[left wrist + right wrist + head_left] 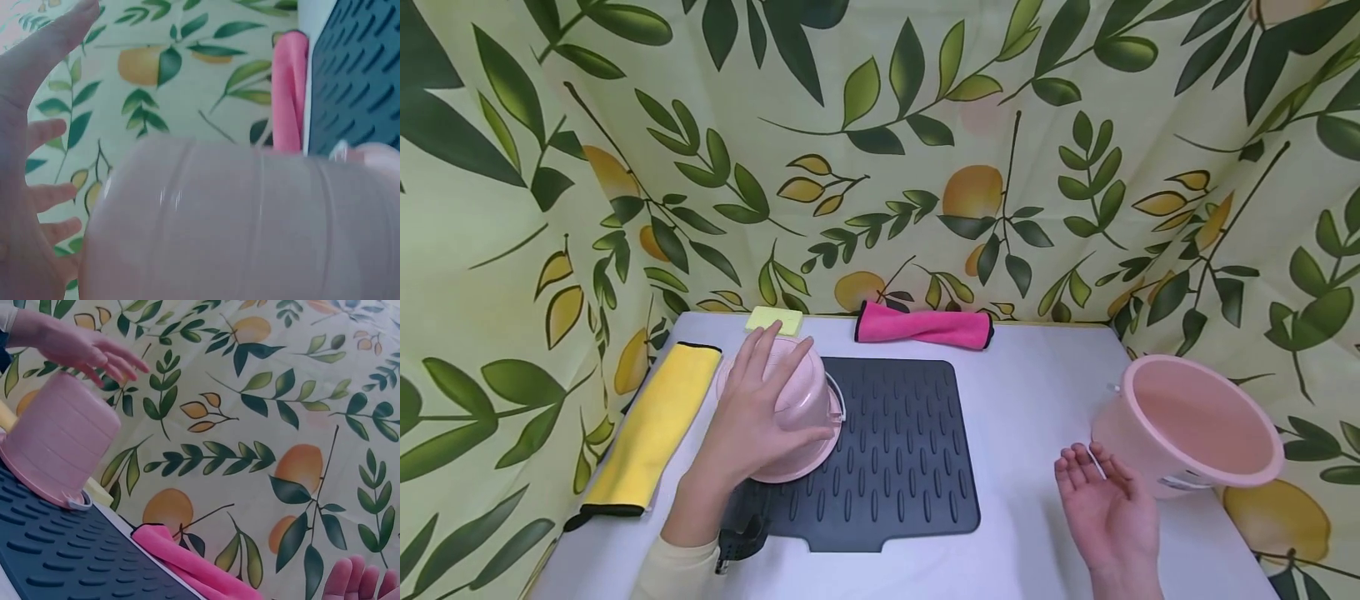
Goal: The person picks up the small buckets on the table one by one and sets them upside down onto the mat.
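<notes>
A pink bucket [811, 398] stands upside down on the left part of a dark ridged drying mat [895, 450], its rim and white handle at the mat. My left hand [760, 421] is over its raised bottom with the fingers spread. In the right wrist view that left hand [90, 353] hovers just above the bucket [69, 437]. My right hand [1111, 521] lies palm up with relaxed fingers, holding nothing. Close beside it a second pink bucket [1123, 421] has its mouth facing up; only the right hand's fingertips [340, 578] show in the right wrist view.
A folded yellow cloth [658, 425] with black edging lies along the table's left edge. At the back are a pale yellow sponge [786, 318] and a rolled pink cloth [925, 327]. Leaf-patterned fabric [880, 192] encloses the white table [1030, 417] at the back and sides.
</notes>
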### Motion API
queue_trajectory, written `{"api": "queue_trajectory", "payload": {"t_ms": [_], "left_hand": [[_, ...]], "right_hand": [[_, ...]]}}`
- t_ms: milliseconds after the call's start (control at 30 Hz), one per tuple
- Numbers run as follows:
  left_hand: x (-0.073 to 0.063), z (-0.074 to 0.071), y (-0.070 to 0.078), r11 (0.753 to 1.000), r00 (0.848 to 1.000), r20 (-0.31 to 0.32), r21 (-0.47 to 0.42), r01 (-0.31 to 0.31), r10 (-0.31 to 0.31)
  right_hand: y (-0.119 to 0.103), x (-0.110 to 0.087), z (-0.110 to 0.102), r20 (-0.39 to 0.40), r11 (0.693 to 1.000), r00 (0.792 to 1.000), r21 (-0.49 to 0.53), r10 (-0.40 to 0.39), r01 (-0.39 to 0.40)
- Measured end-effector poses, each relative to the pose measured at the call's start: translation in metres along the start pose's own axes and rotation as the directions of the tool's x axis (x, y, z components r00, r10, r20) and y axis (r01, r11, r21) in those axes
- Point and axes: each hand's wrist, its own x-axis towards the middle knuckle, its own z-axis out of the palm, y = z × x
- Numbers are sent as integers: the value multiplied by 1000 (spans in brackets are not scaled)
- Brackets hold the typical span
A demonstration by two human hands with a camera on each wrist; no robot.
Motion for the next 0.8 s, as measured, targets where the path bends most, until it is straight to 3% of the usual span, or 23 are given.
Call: {"api": "queue_trajectory", "payload": {"t_ms": [233,433,633,800], "left_hand": [[13,14,23,997,997,38,-33,-70,71],[22,32,47,991,987,99,-55,-120,125],[19,52,65,983,971,166,-102,-154,169],[15,70,68,976,968,174,-151,-157,183]], "right_hand": [[-11,2,-5,35,1000,999,24,-1,0],[-30,7,-10,-28,992,999,123,-33,36],[-43,11,-18,-31,990,997,116,-75,78],[-51,13,-24,-77,987,993,127,-89,99]]}}
